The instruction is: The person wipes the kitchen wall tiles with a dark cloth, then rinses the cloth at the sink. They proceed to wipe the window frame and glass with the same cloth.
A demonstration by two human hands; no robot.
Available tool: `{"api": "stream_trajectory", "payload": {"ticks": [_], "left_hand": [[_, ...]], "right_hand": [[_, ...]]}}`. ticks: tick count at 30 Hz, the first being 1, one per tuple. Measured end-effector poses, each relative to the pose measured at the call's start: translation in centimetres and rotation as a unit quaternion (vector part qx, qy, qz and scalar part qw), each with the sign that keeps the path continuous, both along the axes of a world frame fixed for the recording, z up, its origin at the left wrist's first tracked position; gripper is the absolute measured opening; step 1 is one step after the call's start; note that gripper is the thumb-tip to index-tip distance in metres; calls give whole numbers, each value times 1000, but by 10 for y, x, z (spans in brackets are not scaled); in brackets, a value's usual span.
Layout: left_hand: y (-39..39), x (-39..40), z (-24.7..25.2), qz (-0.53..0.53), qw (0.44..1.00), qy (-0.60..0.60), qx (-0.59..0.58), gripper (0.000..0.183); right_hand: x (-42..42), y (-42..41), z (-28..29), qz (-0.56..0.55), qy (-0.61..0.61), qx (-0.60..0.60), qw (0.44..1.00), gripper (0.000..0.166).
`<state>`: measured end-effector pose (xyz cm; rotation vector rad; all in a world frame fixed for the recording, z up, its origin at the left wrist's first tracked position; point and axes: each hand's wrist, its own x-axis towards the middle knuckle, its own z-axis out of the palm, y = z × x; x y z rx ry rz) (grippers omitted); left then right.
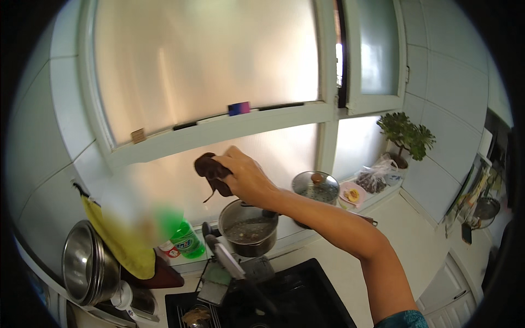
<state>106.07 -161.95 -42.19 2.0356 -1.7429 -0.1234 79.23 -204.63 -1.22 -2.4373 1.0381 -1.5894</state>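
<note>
My right hand [250,176] is closed around a bunched dark brown cloth [213,172], held up before the frosted window pane. Below the hand, a glass-lidded metal pot [248,235] stands on the ledge behind the black sink [307,287]. The cloth's lower edge hangs free, with a thin strip dangling. My left hand is out of view. A pale and green blur covers part of the picture above the green bottle [188,242]; what it is cannot be told.
Stacked metal bowls [80,262] and a hanging yellow cloth [123,242] are at left. Another lidded pot [316,188], a pink dish [352,194] and a potted plant [404,135] line the right ledge. A faucet [229,260] rises by the sink.
</note>
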Motion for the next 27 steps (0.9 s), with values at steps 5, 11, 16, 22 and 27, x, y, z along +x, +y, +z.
{"api": "stream_trajectory", "payload": {"ticks": [5,11,16,22,27], "left_hand": [[-1,1,-10,-11,998,-60,-25,16],[-5,5,-29,-25,996,-88,-11,21],[5,6,-25,20,990,-39,132,26],[26,5,-22,-10,995,-89,39,24],[23,-23,7,3,992,-113,53,22]], "right_hand": [[-115,19,-63,-118,-40,-23,992,32],[-257,-7,-90,-337,-60,-9,939,37],[-312,-49,-84,-437,-97,4,894,40],[-334,-107,-71,-390,-33,-146,908,42],[-352,-134,-79,-360,58,-240,900,40]]}}
